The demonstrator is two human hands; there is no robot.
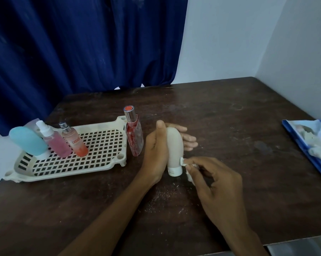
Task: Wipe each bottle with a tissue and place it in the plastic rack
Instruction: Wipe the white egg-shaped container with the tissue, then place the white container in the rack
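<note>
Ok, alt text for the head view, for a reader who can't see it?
The left hand holds a cream bottle cap-down while the right hand pinches a tissue against its lower side. Other bottles stand in the plastic rack; a red bottle stands just outside it.

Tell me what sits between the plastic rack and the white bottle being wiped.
In the head view, a clear bottle with red flecks stands on the table beside the rack, and the left hand grips the white bottle.

view: just the one, worn on the head
facing: pointed forward and down at the tabletop (230,117), curtain (73,43) and wall (230,34) caught behind it
closeness: pretty near, lower half filled by tabletop
lens: wide-angle
</note>
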